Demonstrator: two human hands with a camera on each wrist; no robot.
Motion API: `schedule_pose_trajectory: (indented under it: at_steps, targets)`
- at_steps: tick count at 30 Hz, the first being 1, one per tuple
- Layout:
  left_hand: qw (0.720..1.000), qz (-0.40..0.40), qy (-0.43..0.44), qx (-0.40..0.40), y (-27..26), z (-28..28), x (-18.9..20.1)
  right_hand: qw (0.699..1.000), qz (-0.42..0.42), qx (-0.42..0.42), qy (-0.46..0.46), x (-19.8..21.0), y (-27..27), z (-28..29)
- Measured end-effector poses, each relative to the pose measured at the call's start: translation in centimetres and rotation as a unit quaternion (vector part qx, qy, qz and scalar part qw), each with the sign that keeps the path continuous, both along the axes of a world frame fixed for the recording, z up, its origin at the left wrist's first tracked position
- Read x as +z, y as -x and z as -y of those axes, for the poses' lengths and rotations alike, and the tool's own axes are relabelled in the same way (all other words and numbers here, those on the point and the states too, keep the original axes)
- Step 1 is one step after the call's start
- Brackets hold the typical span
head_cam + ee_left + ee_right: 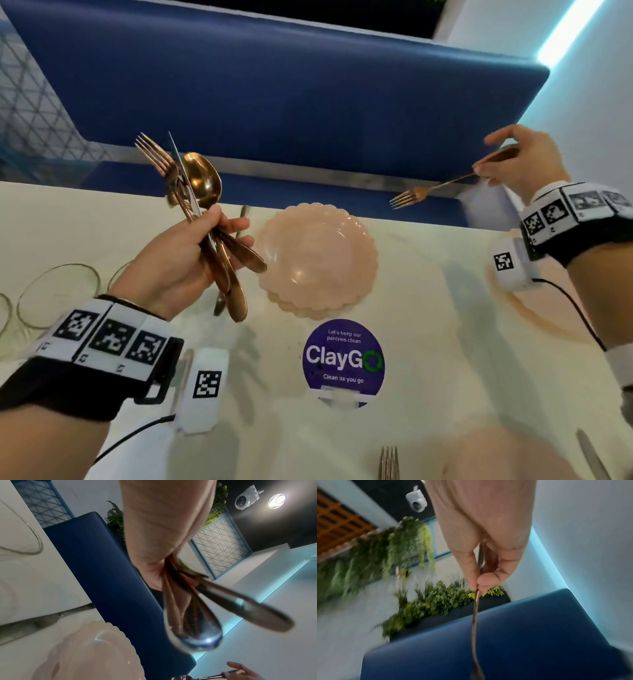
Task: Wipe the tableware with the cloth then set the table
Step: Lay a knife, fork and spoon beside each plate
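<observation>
At the far left, some clear glasses (58, 294) stand on the pale table (445, 359). Next to them the person's left hand (178, 263) is lifted up. Its fingers are curled tight around a bunch of cutlery (202, 219): a fork, a knife and a spoon, maybe more. They are shiny and copper-gold, and their tops fan out above the fist.

In the middle, a stack of pink plates (318, 260) with wavy edges sits near the far side of the table. A dull knife (244, 214) lies on the table just left of the plates.

To the right, the right hand (520, 161) pinches the thin handle of a single fork (428, 192) between thumb and finger. The other fingers are spread loose. The fork hangs in the air over the far table edge, with its prongs pointing left.

I see no cloth in either hand, so I think the setting step is under way. Next, this fork likely needs to go down flat beside a plate, laid gently so it does not slide off the edge.
</observation>
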State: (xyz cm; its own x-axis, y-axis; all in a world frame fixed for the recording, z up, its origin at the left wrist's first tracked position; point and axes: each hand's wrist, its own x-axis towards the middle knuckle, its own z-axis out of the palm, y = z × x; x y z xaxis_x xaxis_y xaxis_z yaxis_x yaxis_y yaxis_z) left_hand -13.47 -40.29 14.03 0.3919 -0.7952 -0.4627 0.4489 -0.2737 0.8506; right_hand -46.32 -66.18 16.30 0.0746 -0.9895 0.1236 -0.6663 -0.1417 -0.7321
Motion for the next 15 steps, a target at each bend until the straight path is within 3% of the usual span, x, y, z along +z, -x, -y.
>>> schedule_pose_trajectory:
  at_steps: [4,11,15]
  targets:
    - [1.0,0.008,-0.008,-0.011,1.7,0.8,0.3,0.982,0.176,-0.056,-0.035,-1.0,0.3,-0.8]
    - [0.999,0.023,-0.01,-0.03,3.0,1.1,-0.2,0.974,0.082,-0.023,-0.212,-11.4,-3.6,-2.3]
    - [0.999,0.022,-0.019,-0.028,2.6,0.8,-0.9,0.958,0.038,-0.034,-0.281,-14.5,-5.7,-1.7]
